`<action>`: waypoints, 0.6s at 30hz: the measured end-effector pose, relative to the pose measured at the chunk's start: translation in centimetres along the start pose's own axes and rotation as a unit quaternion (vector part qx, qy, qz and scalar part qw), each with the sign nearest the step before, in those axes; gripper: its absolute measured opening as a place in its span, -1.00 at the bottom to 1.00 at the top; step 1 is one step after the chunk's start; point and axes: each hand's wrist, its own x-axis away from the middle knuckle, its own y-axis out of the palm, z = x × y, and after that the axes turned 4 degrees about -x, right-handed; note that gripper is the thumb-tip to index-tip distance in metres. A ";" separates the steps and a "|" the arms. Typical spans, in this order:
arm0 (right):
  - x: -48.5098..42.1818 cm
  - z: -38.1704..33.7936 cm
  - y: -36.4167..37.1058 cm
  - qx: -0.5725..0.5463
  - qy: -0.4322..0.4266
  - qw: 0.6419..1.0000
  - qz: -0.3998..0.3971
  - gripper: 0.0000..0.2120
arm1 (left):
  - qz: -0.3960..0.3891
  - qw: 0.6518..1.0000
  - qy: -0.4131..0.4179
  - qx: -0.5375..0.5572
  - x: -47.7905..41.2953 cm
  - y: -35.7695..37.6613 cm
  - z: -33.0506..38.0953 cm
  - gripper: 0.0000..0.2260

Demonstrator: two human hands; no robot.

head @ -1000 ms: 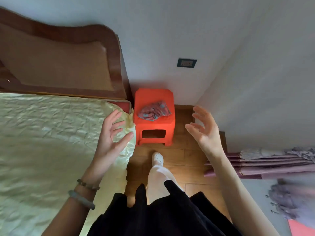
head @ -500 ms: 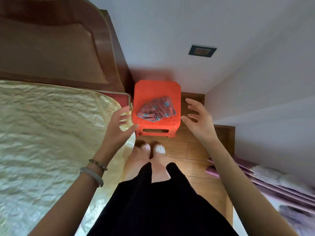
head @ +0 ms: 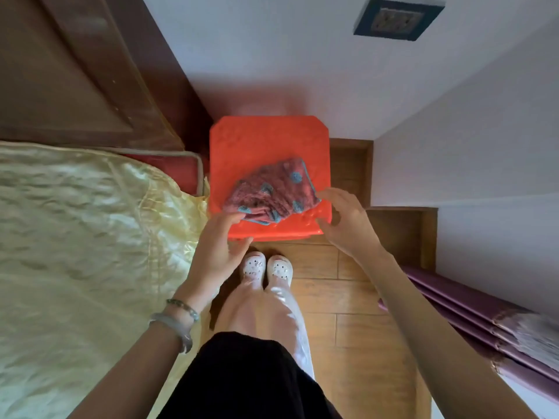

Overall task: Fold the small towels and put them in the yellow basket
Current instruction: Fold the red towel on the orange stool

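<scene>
Left hand [head: 220, 249], right hand [head: 346, 225] — grip open — flank towel [head: 272, 192] on stool [head: 266, 140] beside bed [head: 75, 225].

Orange stool [head: 266, 140] beside yellow bedspread [head: 90, 237]; wooden headboard [head: 75, 71]; wall socket [head: 399, 18]; purple curtain [head: 484, 334] right.

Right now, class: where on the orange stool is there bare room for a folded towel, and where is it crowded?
The orange stool is bare on its far half, between the dotted towel and the wall. The near half is crowded: the towel lies there, left hand at its near corner, right hand at its right edge.
</scene>
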 end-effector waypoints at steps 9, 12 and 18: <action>-3.4 6.4 5.7 0.105 0.027 0.994 -0.013 -0.46 | -0.009 0.984 0.033 -0.177 -2.8 8.8 -3.8 -0.59; -4.0 6.9 5.8 0.159 -0.008 0.987 -0.018 -0.50 | -0.002 0.976 0.018 -0.218 -3.3 9.8 -3.8 -0.52; -4.6 7.2 5.6 0.176 -0.029 0.984 -0.011 -0.79 | 0.044 0.964 0.027 -0.262 -4.3 9.8 -3.8 -0.65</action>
